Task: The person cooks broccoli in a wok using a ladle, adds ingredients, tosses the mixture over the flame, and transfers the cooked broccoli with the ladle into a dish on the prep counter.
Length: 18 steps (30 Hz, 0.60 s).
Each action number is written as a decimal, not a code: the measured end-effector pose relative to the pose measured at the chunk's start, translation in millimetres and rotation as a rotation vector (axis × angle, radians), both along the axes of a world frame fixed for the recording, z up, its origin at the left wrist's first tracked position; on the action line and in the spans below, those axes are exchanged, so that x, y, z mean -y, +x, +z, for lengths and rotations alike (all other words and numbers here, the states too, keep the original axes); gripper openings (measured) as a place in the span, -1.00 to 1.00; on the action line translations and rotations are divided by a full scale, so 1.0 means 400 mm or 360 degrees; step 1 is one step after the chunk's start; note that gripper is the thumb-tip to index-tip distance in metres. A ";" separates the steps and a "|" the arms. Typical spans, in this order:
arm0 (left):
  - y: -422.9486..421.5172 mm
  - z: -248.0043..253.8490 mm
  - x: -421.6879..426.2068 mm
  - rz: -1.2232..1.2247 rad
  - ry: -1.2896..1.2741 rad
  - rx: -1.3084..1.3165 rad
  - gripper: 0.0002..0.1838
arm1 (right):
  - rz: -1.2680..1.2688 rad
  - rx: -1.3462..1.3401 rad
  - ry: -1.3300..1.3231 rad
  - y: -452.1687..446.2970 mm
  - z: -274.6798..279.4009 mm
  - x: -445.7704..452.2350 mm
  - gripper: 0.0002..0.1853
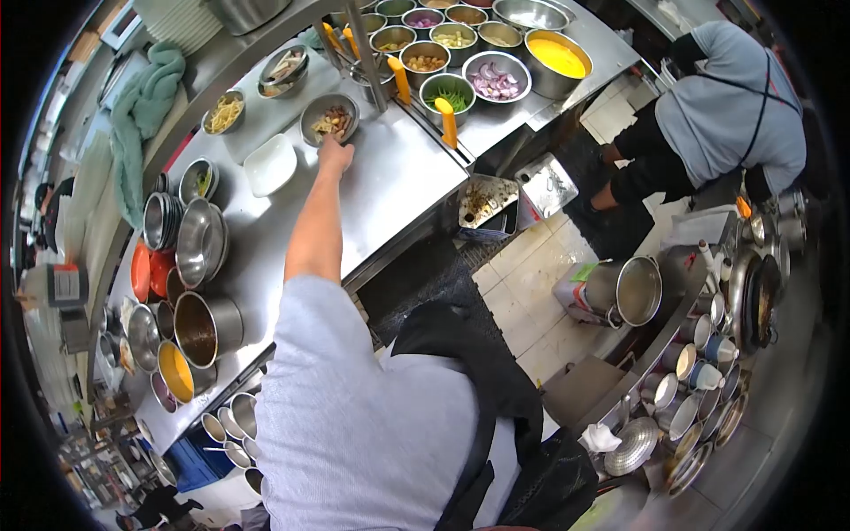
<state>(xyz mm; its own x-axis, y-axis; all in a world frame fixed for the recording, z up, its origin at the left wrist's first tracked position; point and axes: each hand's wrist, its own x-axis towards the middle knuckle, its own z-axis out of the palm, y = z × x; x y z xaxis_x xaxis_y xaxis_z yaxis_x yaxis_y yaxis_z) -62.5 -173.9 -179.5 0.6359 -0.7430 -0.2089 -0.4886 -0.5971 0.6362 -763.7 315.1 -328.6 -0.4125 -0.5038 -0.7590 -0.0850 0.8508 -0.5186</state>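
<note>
Round, wide-mouthed metal bowl, silvery grey, plain-walled. Sits upright, mouth up, on smooth steel counter. Stands near rectangular white dish with rounded corners, just beyond and to the right of it. Holds loose, uneven heap of small food pieces, mixed brown, tan and pale cream. Heaped mostly toward middle and right of bowl; leaves inner wall bare and shiny at far left. Partly hidden along near edge. Too small to identify piece by piece. Appears irregular in shape, some chunky, some flatter.
</note>
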 end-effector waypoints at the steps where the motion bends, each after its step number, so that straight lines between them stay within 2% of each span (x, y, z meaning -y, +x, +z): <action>1: -0.036 0.011 -0.021 0.0041 -0.0263 0.0172 -0.41 | -0.0030 0.0014 0.0005 0.005 -0.009 -0.001 -0.74; 4: -0.105 0.020 -0.081 0.0021 -0.0394 0.0346 -0.60 | -0.0135 0.0042 -0.0006 0.021 -0.029 -0.057 -0.76; 6: -0.159 0.038 -0.139 -0.0124 -0.0489 0.0302 -0.53 | 0.0039 -0.0041 -0.0083 0.036 -0.060 -0.144 -0.78; 7: -0.147 0.001 -0.146 -0.0193 -0.0520 0.0049 -0.55 | 0.0478 -0.0260 -0.0222 0.043 -0.085 -0.196 -0.78; 8: -0.147 -0.018 -0.149 -0.0188 -0.0479 -0.0064 -0.57 | 0.1140 -0.0775 -0.0454 0.063 -0.104 -0.239 -0.79; 9: -0.116 -0.049 -0.143 -0.0309 -0.0370 -0.0260 -0.50 | 0.1392 -0.1087 -0.0566 0.073 -0.136 -0.263 -0.79; 10: -0.112 -0.066 -0.141 -0.0404 -0.0397 -0.0204 -0.43 | 0.1484 -0.1354 -0.0701 0.086 -0.153 -0.274 -0.80; 11: -0.118 -0.072 -0.156 -0.0492 -0.0450 -0.0031 -0.37 | 0.1192 -0.1036 -0.0407 0.103 -0.088 -0.235 -0.67; 12: -0.128 -0.072 -0.169 -0.0571 -0.0515 0.0155 -0.31 | 0.0681 -0.0732 -0.0285 0.118 -0.030 -0.196 -0.71; 14: -0.187 -0.058 -0.181 -0.0728 -0.0660 0.0473 -0.17 | -0.0636 -0.0267 -0.0311 0.158 0.109 -0.114 -0.76; 16: -0.335 0.037 -0.208 -0.0921 -0.0738 0.0681 -0.25 | -0.0865 -0.0265 -0.0220 0.160 0.164 -0.087 -0.66; 18: -0.456 0.077 -0.189 -0.1122 -0.0568 0.0485 -0.32 | -0.0981 -0.0222 -0.0256 0.182 0.175 -0.100 -0.60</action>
<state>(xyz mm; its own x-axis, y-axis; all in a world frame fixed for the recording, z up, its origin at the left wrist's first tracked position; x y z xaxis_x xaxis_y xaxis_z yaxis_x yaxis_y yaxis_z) -244.9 -98.4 -148.6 -0.0108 -0.9757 0.2188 -0.8521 0.1235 0.5086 -691.0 355.1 -258.4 -0.7515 -0.2460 -0.6122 0.3181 0.6779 -0.6628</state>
